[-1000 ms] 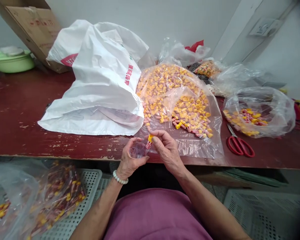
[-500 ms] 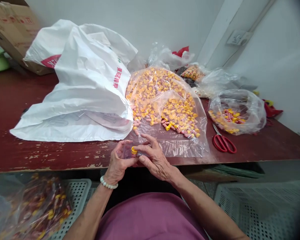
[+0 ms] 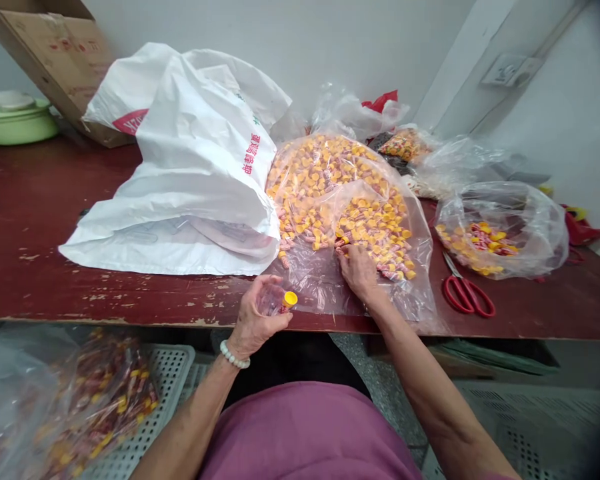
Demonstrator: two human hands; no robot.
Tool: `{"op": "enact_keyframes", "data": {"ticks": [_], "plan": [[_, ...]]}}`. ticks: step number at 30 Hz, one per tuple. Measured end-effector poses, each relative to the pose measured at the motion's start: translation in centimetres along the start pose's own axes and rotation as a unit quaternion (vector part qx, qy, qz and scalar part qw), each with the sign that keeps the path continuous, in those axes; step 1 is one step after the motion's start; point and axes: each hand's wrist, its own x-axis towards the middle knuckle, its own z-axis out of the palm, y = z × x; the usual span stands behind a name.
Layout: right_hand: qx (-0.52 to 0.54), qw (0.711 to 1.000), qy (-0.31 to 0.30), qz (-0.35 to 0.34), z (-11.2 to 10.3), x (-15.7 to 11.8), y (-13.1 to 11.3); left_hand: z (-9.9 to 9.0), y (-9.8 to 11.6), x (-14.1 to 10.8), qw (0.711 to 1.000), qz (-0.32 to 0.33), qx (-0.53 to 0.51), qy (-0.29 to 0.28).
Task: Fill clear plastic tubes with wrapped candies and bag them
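Observation:
My left hand (image 3: 260,313) is closed around a small yellow-topped piece (image 3: 290,299) and a clear plastic wrapper (image 3: 271,300), just over the table's front edge. The piece's red-patterned lower part is mostly covered by the fingers and plastic. To the right, my right hand (image 3: 359,270) reaches into the mouth of a big clear plastic bag (image 3: 310,280) with its fingers curled at the heap of yellow-topped pieces (image 3: 370,223). The fingertips are partly hidden among the pieces, so what they grip cannot be told.
A white woven sack (image 3: 180,193) lies left of the heap. Red-handled scissors (image 3: 467,293) and a smaller clear bag (image 3: 535,227) of pieces lie right. Below the table, a crate (image 3: 173,373) bears bagged pieces. A cardboard box (image 3: 65,60) and green basin (image 3: 17,125) stand behind.
My right hand has left the small piece at my left hand and moved right and forward to the heap. My left hand keeps the piece and plastic. The view has shifted slightly.

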Motion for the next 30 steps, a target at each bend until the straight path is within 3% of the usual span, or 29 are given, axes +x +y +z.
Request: {"op": "enact_keyframes", "data": {"ticks": [2, 5, 9, 12, 16, 18, 23, 25, 28, 30], "plan": [[0.138, 0.990, 0.014, 0.001, -1.6, -1.1, -1.3, 0.0, 0.1, -0.1, 1.000, 0.008, 0.021, -0.021], [0.310, 0.947, -0.023, -0.086, -4.8, -3.4, -4.5, 0.1, 0.0, -0.1, 0.998, 0.026, 0.043, -0.046], [0.332, 0.912, -0.080, -0.228, -7.2, -5.7, -8.6, 0.6, -0.1, -0.2, 0.994, 0.058, 0.053, -0.075], [0.317, 0.911, -0.099, -0.243, -7.4, -6.1, -9.6, 0.7, 0.1, -0.3, 0.993, 0.068, 0.050, -0.078], [0.329, 0.920, -0.061, -0.205, -7.0, -6.0, -9.0, 0.6, 0.1, -0.3, 0.996, 0.046, 0.036, -0.062], [0.310, 0.924, -0.042, -0.221, -6.4, -6.4, -8.7, 0.5, -0.1, -0.2, 0.997, 0.032, 0.023, -0.063], [0.236, 0.927, -0.102, -0.272, -4.4, -7.4, -8.2, 0.2, -1.3, -0.1, 0.998, 0.004, 0.011, -0.067], [0.218, 0.940, -0.083, -0.250, -4.0, -7.0, -7.4, 0.0, -1.7, 0.0, 0.998, -0.015, -0.008, -0.065], [0.101, 0.978, -0.029, -0.180, -3.7, -5.7, -5.1, -0.3, -2.1, 0.2, 0.997, -0.037, -0.052, -0.048], [-0.012, 0.988, -0.053, -0.144, -3.4, -4.7, -3.1, -0.4, -2.0, 0.2, 0.996, -0.037, -0.066, -0.038]]}}
